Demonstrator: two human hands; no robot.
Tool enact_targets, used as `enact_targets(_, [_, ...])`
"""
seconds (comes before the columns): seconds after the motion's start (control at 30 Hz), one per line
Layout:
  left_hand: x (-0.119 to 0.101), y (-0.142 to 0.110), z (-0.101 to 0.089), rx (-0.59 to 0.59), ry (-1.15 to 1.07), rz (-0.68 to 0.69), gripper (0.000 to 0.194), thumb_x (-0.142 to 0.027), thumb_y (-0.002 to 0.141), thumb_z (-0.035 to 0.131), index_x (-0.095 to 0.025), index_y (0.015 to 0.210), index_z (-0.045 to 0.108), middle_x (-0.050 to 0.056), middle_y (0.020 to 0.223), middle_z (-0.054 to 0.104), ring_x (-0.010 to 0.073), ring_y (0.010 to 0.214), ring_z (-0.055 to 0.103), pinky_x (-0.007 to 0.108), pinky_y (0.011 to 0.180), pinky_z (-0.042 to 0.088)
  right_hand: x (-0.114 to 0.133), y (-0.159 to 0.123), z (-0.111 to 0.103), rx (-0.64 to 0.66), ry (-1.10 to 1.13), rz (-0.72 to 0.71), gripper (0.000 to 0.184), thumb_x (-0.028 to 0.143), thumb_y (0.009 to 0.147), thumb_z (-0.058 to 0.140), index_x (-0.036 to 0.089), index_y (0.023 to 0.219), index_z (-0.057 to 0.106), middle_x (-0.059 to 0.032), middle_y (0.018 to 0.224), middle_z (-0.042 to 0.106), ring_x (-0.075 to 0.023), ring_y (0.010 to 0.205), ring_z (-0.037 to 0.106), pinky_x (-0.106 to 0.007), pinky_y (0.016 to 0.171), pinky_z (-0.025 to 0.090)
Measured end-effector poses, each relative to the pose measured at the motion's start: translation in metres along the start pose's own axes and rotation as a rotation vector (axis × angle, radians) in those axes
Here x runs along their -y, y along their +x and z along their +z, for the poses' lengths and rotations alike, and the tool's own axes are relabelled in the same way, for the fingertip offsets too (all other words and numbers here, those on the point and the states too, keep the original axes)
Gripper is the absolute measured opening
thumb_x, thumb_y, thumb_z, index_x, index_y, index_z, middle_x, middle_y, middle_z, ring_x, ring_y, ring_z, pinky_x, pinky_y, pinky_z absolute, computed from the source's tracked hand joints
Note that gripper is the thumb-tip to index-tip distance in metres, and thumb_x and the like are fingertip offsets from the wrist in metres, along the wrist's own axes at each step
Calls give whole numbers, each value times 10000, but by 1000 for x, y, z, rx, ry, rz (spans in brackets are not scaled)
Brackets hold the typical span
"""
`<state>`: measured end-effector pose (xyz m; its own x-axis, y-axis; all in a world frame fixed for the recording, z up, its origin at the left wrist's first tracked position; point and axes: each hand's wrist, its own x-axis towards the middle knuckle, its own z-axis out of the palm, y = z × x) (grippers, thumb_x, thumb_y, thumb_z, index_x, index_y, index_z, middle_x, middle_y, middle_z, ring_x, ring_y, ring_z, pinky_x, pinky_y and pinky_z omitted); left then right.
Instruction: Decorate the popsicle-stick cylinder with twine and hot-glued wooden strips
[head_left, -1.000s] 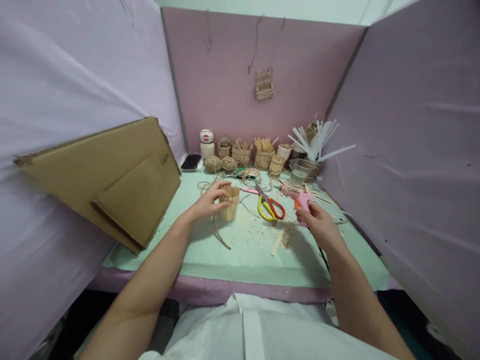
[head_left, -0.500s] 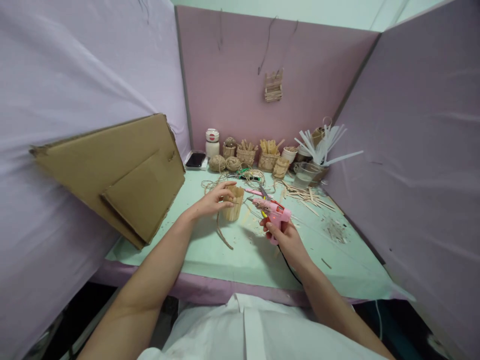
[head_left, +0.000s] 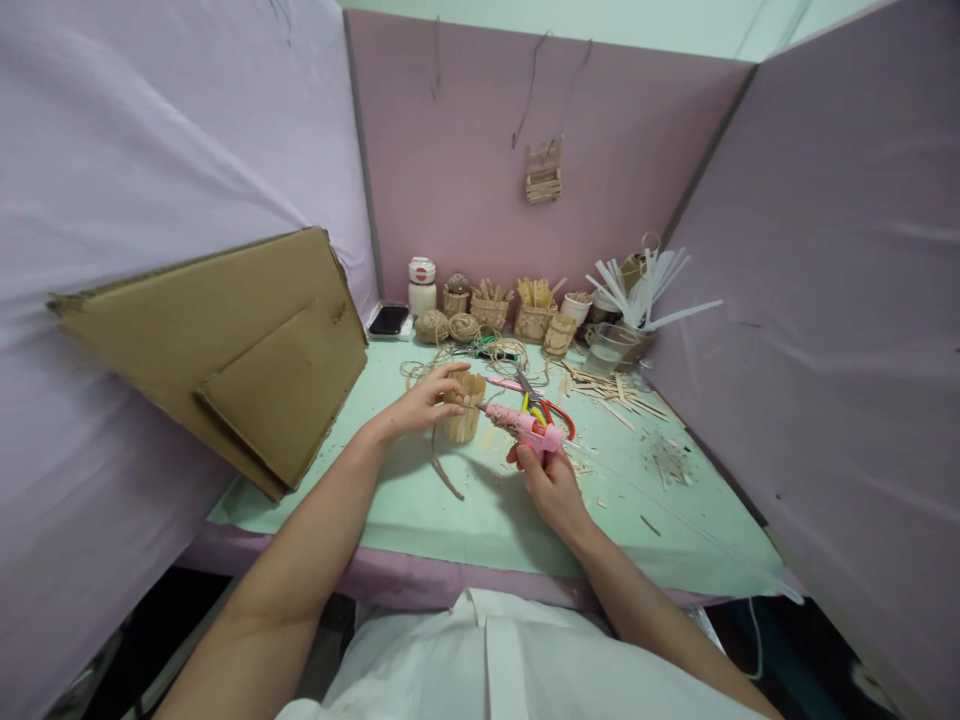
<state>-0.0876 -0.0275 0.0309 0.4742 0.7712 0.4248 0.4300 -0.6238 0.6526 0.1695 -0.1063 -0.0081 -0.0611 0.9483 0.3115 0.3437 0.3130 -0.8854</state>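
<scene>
A small cup made of wooden sticks (head_left: pixel 466 424) stands upright on the green table cover, with my left hand (head_left: pixel 426 402) closed around its upper left side. Twine (head_left: pixel 444 468) hangs from the cup and its loose end lies on the table. My right hand (head_left: pixel 553 487) grips a pink hot glue gun (head_left: pixel 529 428) by its handle. The gun's nozzle points left, at or very close to the cup's side near my left fingers; whether it touches I cannot tell. Behind the gun lie scissors (head_left: pixel 564 416) with red and yellow handles, partly covered by it.
Cardboard (head_left: pixel 247 350) leans at the left. Loose wooden strips (head_left: pixel 611 388) and scraps (head_left: pixel 670 462) lie at the right. Along the back stand balls of twine (head_left: pixel 432 327), stick-filled baskets (head_left: pixel 491 312), a white jar (head_left: pixel 422 292), a phone (head_left: pixel 389 321) and glue sticks (head_left: pixel 645 285).
My right hand has lifted the glue gun from the right side of the table and brought it left to the cup. My left hand has stayed at the cup.
</scene>
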Motion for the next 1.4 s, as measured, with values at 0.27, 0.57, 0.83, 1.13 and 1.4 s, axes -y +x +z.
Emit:
enact_targets(0.27, [0, 0, 0, 4, 12, -8, 143, -329, 849, 658, -202, 910, 680, 118, 1507, 458, 286, 1426, 396, 517, 1172, 305, 5, 0, 4, 16, -37, -47, 368, 504, 900, 501, 208, 757, 667, -42, 696, 659, -211, 666, 590, -327, 663, 468])
enact_targets(0.57, [-1, 0, -1, 7, 15, 0, 155, -333, 850, 661, -205, 936, 679, 120, 1506, 460, 283, 1428, 398, 513, 1172, 305, 3, 0, 6, 0, -62, -99, 353, 495, 903, 497, 209, 768, 653, -39, 701, 659, -213, 676, 578, -332, 683, 472])
enact_targets(0.83, [-1, 0, 0, -1, 9, 2, 183, -341, 850, 664, -212, 979, 656, 133, 1505, 459, 281, 1429, 395, 533, 1177, 289, 2, 1, 7, -7, -70, -106, 352, 505, 903, 501, 217, 769, 653, -45, 722, 666, -220, 691, 582, -338, 698, 482])
enact_targets(1.13, [-3, -2, -1, 5, 5, -5, 199, -380, 849, 658, -206, 931, 608, 140, 1514, 450, 285, 1438, 380, 527, 1166, 303, 7, 1, 7, 7, -55, -115, 367, 521, 907, 500, 218, 927, 706, -62, 779, 691, -251, 766, 602, -366, 766, 502])
enact_targets(1.4, [-5, 0, -1, 4, -4, -9, 186, -350, 838, 662, -199, 909, 580, 174, 1498, 465, 295, 1420, 404, 530, 1150, 308, 5, 1, 7, -1, -52, -109, 334, 518, 894, 529, 247, 762, 671, -57, 686, 644, -262, 733, 594, -370, 722, 488])
